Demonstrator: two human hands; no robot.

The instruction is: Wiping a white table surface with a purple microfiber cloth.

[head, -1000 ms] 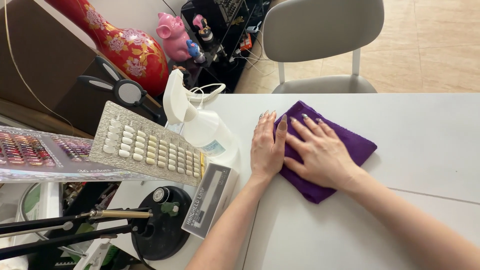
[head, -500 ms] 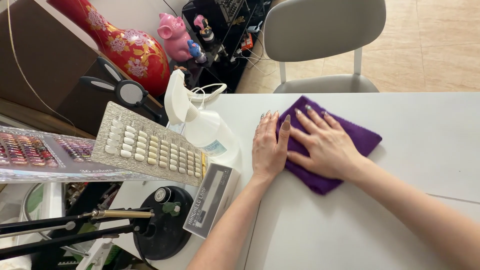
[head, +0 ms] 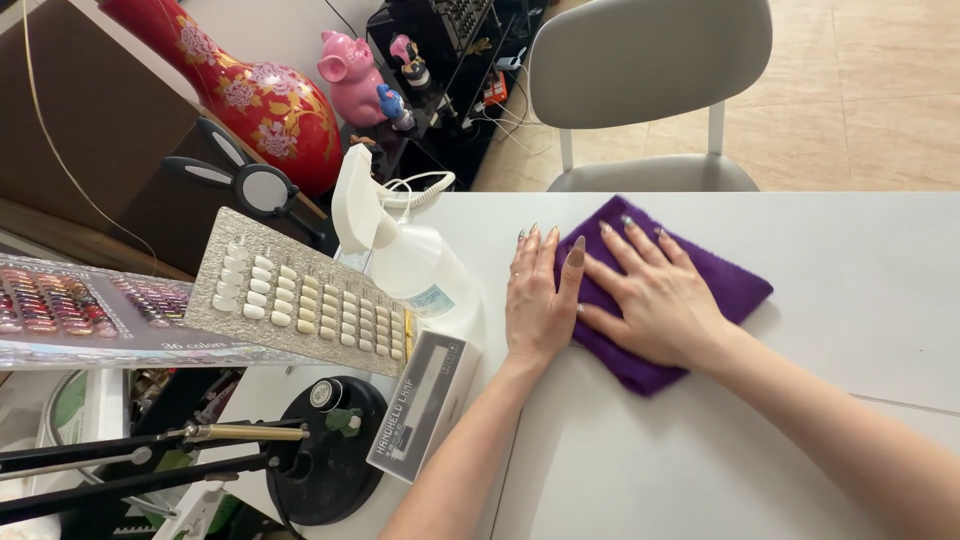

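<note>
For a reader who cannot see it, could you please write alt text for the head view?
A person's right hand presses flat on a purple cloth on a white table, the left hand flat beside it. A white spray bottle stands left.

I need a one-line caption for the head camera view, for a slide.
Right hand pressed flat on a folded purple cloth on a white table, left hand flat beside it, near a white spray bottle.

This looks like a home nail-care station: beside the white desk (head: 800,330) stand a silver board of false-nail samples (head: 300,300) and a colour swatch chart (head: 80,310), with a boxed handheld lamp (head: 425,405) below the board, and a red floral vase (head: 250,95) and pink pig figurine (head: 350,75) behind it.
</note>
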